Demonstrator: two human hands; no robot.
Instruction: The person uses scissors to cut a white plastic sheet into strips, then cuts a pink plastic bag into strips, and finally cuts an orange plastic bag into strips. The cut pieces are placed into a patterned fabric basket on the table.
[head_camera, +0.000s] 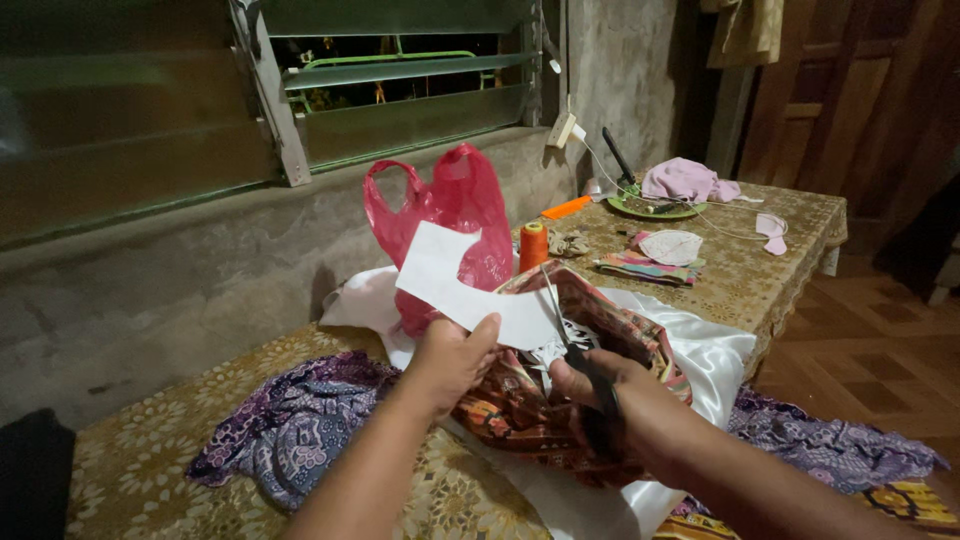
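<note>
Patterned cloth lay under a white paper template, pinched by the left hand; the right hand gripped scissors. Template needed holding flat, blades close to its edge.

Louvred window (dark outside), concrete wall, wooden door

The scene is dim and warm, lit from inside the room; the window shows dark behind its slats. Light falls best on the table at the far end and on the white paper, which is the brightest patch. White satin carries a soft sheen, and the red bag glows faintly. The left hand and right hand are shadowed and slightly soft. Corners fall to near black, lower left especially. Wide-lens bending tilts the window frame and door edges.
</note>
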